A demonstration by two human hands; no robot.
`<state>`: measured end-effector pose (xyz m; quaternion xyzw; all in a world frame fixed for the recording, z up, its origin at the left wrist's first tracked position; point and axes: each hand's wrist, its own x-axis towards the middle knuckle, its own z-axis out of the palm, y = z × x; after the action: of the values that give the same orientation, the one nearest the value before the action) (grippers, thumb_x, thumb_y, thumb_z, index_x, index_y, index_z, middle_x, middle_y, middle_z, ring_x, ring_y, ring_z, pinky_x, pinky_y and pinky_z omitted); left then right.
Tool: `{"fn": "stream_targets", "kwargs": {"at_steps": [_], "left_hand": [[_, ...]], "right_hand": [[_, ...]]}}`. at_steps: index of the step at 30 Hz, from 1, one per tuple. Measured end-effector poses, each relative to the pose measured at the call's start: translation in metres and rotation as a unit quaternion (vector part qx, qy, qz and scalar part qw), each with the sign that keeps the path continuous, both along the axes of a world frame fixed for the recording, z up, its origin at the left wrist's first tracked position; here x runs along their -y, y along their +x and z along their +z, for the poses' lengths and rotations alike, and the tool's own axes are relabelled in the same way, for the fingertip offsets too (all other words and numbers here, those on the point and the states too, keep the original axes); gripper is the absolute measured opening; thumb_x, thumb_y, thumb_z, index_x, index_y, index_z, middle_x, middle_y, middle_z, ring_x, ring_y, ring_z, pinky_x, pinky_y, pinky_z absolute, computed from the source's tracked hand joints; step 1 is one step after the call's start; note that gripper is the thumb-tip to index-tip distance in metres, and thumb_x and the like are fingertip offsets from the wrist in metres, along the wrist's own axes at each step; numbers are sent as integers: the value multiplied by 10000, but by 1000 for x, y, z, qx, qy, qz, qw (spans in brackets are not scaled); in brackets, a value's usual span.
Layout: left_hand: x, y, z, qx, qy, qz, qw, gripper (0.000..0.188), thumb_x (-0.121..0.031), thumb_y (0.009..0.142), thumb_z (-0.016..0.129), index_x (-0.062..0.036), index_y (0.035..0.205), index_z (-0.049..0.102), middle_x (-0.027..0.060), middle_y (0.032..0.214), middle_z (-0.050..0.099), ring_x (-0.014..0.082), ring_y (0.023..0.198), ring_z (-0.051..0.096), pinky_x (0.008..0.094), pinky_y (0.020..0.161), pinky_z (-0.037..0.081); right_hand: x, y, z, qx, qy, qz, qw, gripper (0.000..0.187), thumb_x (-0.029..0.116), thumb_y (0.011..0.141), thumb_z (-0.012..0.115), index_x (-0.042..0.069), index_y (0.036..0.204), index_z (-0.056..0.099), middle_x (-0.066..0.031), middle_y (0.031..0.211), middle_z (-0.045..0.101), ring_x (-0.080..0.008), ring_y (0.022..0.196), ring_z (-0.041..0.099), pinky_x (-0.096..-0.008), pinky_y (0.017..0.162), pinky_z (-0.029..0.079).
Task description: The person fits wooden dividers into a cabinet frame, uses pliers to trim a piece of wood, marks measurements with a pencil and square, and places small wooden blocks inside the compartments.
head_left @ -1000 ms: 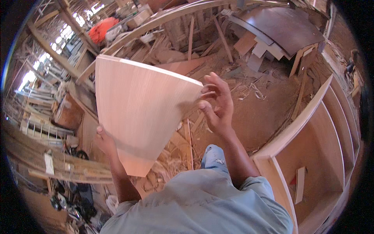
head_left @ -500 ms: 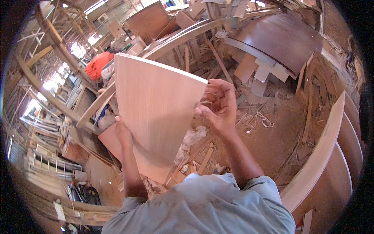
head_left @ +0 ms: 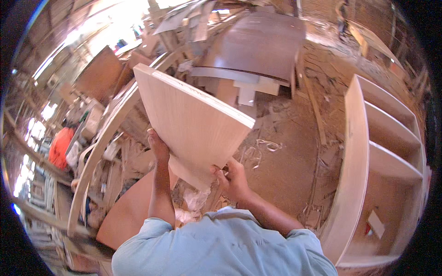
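A pale wood-grain board [head_left: 193, 115] is held up in front of my chest, tilted, with its light edge facing up and away. My left hand [head_left: 159, 146] grips the board's left side, its thumb showing against the edge and the other fingers hidden behind. At the lower right edge, my right hand [head_left: 232, 178] is closed on the board, fingers bent at the rim. Part of each hand's hold is hidden by the board.
On the right stands an open shelf unit [head_left: 359, 170] with several compartments and a small scrap inside. A large dark brown panel [head_left: 260, 43] leans at the back over loose offcuts. A curved wooden frame [head_left: 108, 129] and an orange bundle [head_left: 61, 148] are at left. Another person [head_left: 343, 18] stands far off.
My view has swung right, showing more of the shelf unit. My right hand has moved from the board's upper right corner down to its lower right edge, and the board has tilted.
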<state>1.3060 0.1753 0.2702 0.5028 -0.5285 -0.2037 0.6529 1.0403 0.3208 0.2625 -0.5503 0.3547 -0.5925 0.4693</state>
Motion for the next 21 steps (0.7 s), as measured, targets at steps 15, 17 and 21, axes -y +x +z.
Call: {"fn": "stream_targets", "kwargs": {"at_steps": [15, 17, 21], "left_hand": [[214, -36, -100, -35, -24, -193, 980, 740, -654, 1042, 377, 19, 877, 638, 4, 794, 621, 104, 734, 552, 309, 650, 447], [225, -60, -113, -35, -24, -234, 971, 700, -642, 1038, 404, -4, 860, 632, -15, 784, 601, 98, 723, 528, 307, 640, 434], [186, -117, -70, 9, 28, -287, 957, 626, -568, 1065, 389, -13, 879, 612, 14, 814, 601, 140, 733, 545, 333, 667, 466]], "right_hand": [[86, 12, -73, -27, 68, -201, 977, 153, 26, 932, 711, -24, 1074, 685, -51, 990, 725, -99, 953, 631, -290, 828, 516], [83, 2, -81, -4, 88, -242, 966, 234, 155, 919, 772, -2, 1083, 714, -95, 1002, 762, -127, 918, 656, -329, 816, 541], [71, -12, -91, -25, 135, -276, 951, 189, 84, 917, 747, -19, 1071, 712, -84, 1025, 757, -134, 956, 668, -324, 857, 551]]}}
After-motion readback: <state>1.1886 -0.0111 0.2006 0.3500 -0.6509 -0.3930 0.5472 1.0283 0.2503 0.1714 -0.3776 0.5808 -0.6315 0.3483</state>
